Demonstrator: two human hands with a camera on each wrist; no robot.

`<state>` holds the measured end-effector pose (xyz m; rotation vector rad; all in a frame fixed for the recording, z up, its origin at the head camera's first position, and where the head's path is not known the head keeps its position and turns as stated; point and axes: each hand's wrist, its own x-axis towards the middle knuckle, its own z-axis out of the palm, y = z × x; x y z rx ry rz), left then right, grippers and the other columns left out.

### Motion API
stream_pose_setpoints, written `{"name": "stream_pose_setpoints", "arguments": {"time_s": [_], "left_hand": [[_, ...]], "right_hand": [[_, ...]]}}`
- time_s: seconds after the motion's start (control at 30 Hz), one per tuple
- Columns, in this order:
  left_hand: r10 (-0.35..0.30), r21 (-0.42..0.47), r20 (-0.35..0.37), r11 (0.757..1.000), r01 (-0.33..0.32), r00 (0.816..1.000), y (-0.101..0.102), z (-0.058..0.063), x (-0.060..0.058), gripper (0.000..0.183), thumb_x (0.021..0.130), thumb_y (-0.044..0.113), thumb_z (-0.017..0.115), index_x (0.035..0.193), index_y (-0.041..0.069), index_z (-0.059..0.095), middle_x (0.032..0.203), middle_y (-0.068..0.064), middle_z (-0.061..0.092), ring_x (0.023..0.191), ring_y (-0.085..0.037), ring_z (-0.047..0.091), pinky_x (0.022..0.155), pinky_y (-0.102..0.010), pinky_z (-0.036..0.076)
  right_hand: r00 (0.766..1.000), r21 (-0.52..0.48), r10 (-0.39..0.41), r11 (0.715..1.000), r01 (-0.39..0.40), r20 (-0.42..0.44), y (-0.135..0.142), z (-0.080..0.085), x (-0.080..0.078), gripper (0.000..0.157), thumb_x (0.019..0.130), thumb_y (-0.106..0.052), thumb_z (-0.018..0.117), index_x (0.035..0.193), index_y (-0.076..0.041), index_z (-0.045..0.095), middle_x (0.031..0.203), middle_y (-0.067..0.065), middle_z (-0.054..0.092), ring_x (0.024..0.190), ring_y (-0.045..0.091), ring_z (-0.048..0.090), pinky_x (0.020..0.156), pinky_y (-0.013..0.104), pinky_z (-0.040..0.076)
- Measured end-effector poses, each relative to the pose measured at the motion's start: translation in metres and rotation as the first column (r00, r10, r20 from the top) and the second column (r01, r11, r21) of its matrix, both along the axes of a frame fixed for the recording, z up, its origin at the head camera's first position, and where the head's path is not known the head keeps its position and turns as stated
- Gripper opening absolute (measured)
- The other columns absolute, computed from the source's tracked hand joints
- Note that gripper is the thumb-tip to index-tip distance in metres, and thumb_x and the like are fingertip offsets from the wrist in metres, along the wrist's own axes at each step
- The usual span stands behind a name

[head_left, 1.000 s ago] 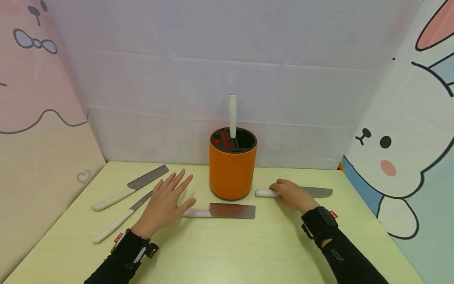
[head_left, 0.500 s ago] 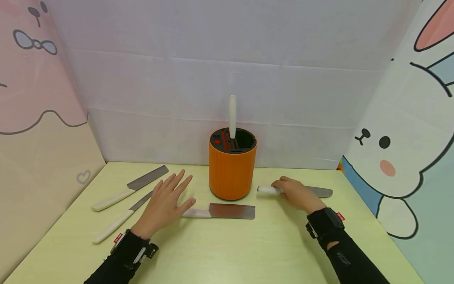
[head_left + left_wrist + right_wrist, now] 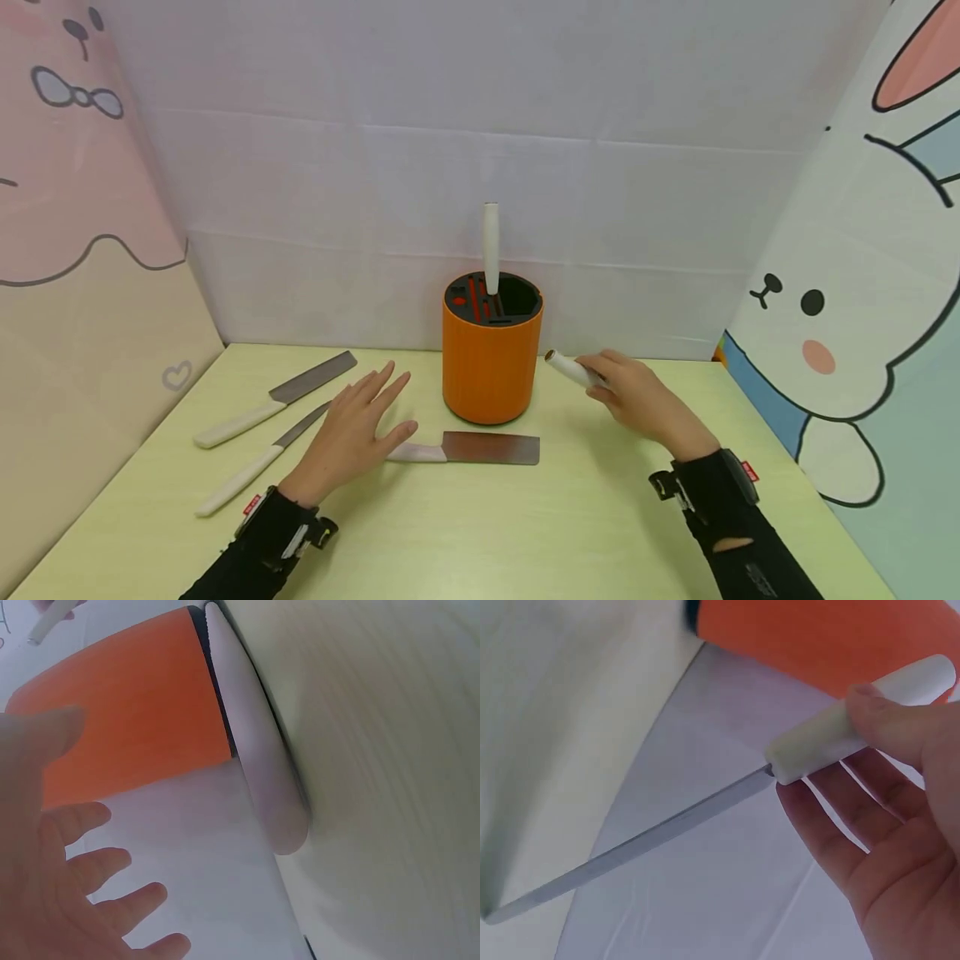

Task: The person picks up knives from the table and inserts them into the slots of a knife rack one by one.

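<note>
My right hand (image 3: 637, 400) pinches a knife by its white handle (image 3: 573, 368), right of the orange knife block (image 3: 492, 367). In the right wrist view the knife's blade (image 3: 637, 844) slants down, its tip low near the table; thumb and fingers grip the handle. My left hand (image 3: 351, 437) is spread with straight fingers beside the white handle of a cleaver (image 3: 491, 447), which lies in front of the block. The left wrist view shows nothing in that hand. One white handle (image 3: 491, 248) stands upright in the block's slotted black top.
Two more white-handled knives lie at the left: a broad-bladed knife (image 3: 313, 377) farther back and a narrower knife (image 3: 242, 478) nearer, its tip partly behind the left hand. A white cloth wall (image 3: 337, 183) rises behind the pale table (image 3: 480, 533).
My right hand has lifted the knife off the table, raising the handle end and tilting the blade down. The left hand has stayed almost still.
</note>
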<state>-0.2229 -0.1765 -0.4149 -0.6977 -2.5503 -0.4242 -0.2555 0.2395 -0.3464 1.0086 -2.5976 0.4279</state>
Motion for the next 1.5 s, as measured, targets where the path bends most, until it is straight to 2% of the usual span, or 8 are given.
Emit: {"name": "stream_pose_setpoints", "arguments": {"time_s": [0.27,0.43,0.57,0.73,0.9,1.13,1.27,1.5], "left_hand": [[-0.055,0.083,0.044,0.995,0.052,0.998,0.004,0.003,0.003,0.066,0.093,0.049,0.058,0.147,0.016,0.037,0.152,-0.011,0.028,0.133,-0.038,0.030,0.100,-0.066,0.029],[-0.060,0.095,0.062,0.994,0.054,0.996,0.006,0.004,0.004,0.066,0.094,0.049,0.057,0.147,0.017,0.036,0.152,-0.010,0.027,0.134,-0.037,0.029,0.100,-0.066,0.029],[-0.057,0.102,0.070,0.994,0.049,0.996,0.006,0.005,0.005,0.066,0.094,0.049,0.057,0.148,0.018,0.035,0.153,-0.008,0.026,0.134,-0.036,0.028,0.101,-0.065,0.028],[-0.054,0.105,0.074,0.993,0.046,0.996,0.006,0.005,0.005,0.066,0.094,0.049,0.057,0.148,0.019,0.034,0.153,-0.007,0.025,0.135,-0.035,0.027,0.103,-0.063,0.027],[-0.046,0.107,0.081,0.994,0.037,0.996,0.006,0.005,0.005,0.066,0.093,0.050,0.057,0.148,0.018,0.035,0.154,-0.006,0.025,0.135,-0.035,0.027,0.103,-0.063,0.026],[-0.049,0.105,0.077,0.994,0.041,0.996,0.005,0.004,0.005,0.066,0.094,0.049,0.057,0.148,0.018,0.035,0.154,-0.006,0.025,0.135,-0.035,0.027,0.103,-0.063,0.027],[-0.050,0.107,0.077,0.993,0.041,0.996,0.005,0.005,0.005,0.066,0.093,0.050,0.057,0.147,0.017,0.036,0.153,-0.006,0.025,0.135,-0.035,0.027,0.103,-0.063,0.027],[-0.054,0.105,0.070,0.993,0.047,0.996,0.006,0.006,0.005,0.067,0.093,0.049,0.057,0.148,0.018,0.035,0.153,-0.006,0.025,0.135,-0.034,0.027,0.102,-0.063,0.027]], "right_hand": [[0.998,-0.151,0.039,0.987,-0.047,-0.058,-0.016,0.026,0.027,0.043,0.084,-0.005,0.072,0.123,-0.011,0.057,0.105,-0.001,0.058,0.086,0.012,0.053,0.072,0.035,0.052],[0.996,-0.261,0.058,0.963,-0.073,-0.063,-0.026,0.038,0.039,0.047,0.082,-0.001,0.073,0.125,-0.013,0.057,0.108,-0.003,0.057,0.094,0.009,0.057,0.079,0.034,0.055],[0.998,-0.336,0.032,0.940,-0.051,-0.063,-0.034,0.043,0.045,0.048,0.082,-0.002,0.073,0.126,-0.013,0.056,0.108,-0.002,0.057,0.095,0.009,0.059,0.080,0.033,0.055],[1.000,-0.436,0.015,0.900,-0.025,-0.026,-0.047,0.047,0.050,0.045,0.084,-0.005,0.072,0.125,-0.012,0.057,0.110,-0.001,0.058,0.094,0.010,0.060,0.080,0.030,0.054],[0.999,-0.506,0.033,0.862,-0.032,-0.008,-0.058,0.052,0.055,0.041,0.087,-0.008,0.070,0.125,-0.013,0.057,0.111,-0.003,0.058,0.094,0.010,0.060,0.081,0.025,0.053],[0.997,-0.597,0.073,0.801,-0.037,0.035,-0.088,0.085,0.086,0.037,0.086,0.007,0.065,0.122,0.004,0.055,0.109,0.014,0.060,0.093,0.023,0.062,0.081,0.035,0.054],[0.991,-0.638,0.112,0.769,-0.043,0.068,-0.096,0.085,0.087,0.037,0.087,0.006,0.064,0.123,0.003,0.054,0.109,0.013,0.060,0.094,0.023,0.061,0.083,0.037,0.053],[0.986,-0.687,0.133,0.726,-0.025,0.105,-0.103,0.083,0.091,0.034,0.088,0.004,0.064,0.121,0.002,0.055,0.107,0.013,0.061,0.091,0.023,0.062,0.084,0.038,0.053]]}}
